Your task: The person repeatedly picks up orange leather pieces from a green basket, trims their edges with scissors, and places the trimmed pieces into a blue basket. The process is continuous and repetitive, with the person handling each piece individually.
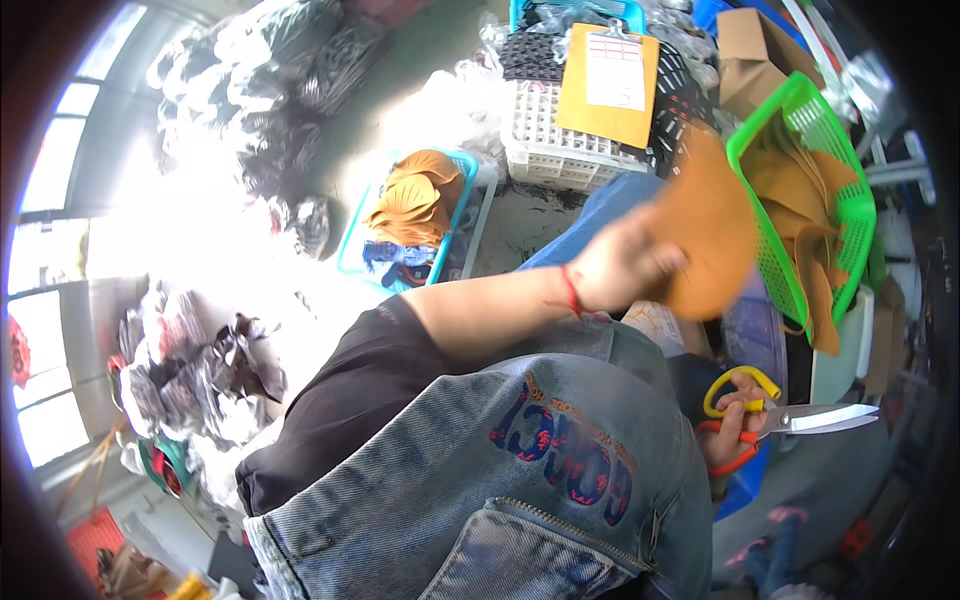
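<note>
My left hand (625, 265), a red cord round its wrist, grips a flat tan-orange sheet piece (712, 225) with a rounded outline. Both are slightly blurred. In my right hand (735, 425) is a pair of scissors (815, 419), its yellow and orange handle loops round my fingers. The blades point right, nearly together, and stay apart from the sheet piece. Beside the held piece, a green basket (772, 240) contains more tan sheet pieces (800, 190). Farther left, rounded tan pieces (415, 195) are heaped in a light-blue basket (352, 235).
A white crate (560, 165) stands ahead, with a yellow clipboard (620, 125) propped on it. Behind the green basket is a cardboard box (755, 60). Plastic-wrapped bundles (265, 90) pile up at the far left, near bright windows. A denim garment (480, 470) covers my lap.
</note>
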Tool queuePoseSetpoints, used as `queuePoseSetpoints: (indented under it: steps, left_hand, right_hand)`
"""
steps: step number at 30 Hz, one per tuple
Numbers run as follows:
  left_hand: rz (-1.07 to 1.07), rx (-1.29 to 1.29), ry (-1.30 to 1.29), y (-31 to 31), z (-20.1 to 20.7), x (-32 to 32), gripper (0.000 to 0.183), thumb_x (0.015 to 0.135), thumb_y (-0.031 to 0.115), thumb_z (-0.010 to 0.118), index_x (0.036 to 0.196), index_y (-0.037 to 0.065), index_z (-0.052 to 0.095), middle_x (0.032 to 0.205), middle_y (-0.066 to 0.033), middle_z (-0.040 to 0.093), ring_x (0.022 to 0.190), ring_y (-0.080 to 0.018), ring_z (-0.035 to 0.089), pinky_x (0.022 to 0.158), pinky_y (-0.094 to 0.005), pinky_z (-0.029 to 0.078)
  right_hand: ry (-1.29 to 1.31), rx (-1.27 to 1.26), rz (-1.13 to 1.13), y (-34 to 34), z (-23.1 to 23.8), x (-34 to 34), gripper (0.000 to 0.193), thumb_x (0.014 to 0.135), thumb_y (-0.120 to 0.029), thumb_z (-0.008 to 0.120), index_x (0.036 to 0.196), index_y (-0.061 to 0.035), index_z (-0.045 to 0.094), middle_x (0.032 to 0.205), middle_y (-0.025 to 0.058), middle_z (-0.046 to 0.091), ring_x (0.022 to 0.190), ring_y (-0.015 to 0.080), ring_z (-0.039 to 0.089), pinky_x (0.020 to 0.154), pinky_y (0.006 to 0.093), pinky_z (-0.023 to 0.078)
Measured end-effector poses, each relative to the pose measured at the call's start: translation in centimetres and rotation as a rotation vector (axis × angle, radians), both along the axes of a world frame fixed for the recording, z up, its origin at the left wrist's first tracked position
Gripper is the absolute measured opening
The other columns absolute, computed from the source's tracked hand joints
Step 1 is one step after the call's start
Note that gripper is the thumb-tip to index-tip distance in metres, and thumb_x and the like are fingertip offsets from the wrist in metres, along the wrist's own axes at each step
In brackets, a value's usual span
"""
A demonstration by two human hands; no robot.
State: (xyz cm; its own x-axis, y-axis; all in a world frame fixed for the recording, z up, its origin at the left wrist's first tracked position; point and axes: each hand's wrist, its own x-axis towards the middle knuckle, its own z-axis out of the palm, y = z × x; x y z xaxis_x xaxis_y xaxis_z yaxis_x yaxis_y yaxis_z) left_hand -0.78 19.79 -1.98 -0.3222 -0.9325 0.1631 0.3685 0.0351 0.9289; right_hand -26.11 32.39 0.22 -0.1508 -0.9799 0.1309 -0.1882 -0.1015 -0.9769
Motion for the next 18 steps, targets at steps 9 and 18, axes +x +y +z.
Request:
queuePoseSetpoints:
  steps: [9,18]
  left_hand:
    - [1.476,0.895,-0.369,-0.9,-23.2,31.0,0.046,0.084,0.021,0.065,0.111,-0.014,0.053,0.11,-0.0207,0.062,0.092,-0.0268,0.064,0.08,-0.0378,0.054]
    - [1.444,1.259,-0.901,-1.2,-29.4,35.2,0.06,0.081,0.03,0.067,0.127,0.001,0.043,0.127,-0.0177,0.044,0.114,-0.0264,0.047,0.093,-0.0409,0.042]
  right_hand:
    - [-0.36,0.501,0.479,-3.8,0.2,3.4,0.048,0.08,-0.028,0.071,0.111,-0.0049,0.042,0.086,0.0045,0.049,0.074,0.0085,0.044,0.067,0.021,0.036]
    - [0.034,0.324,0.27,-6.5,5.5,4.7,0.051,0.07,-0.002,0.077,0.108,-0.0057,0.044,0.09,0.002,0.052,0.079,0.0079,0.05,0.07,0.0232,0.044]
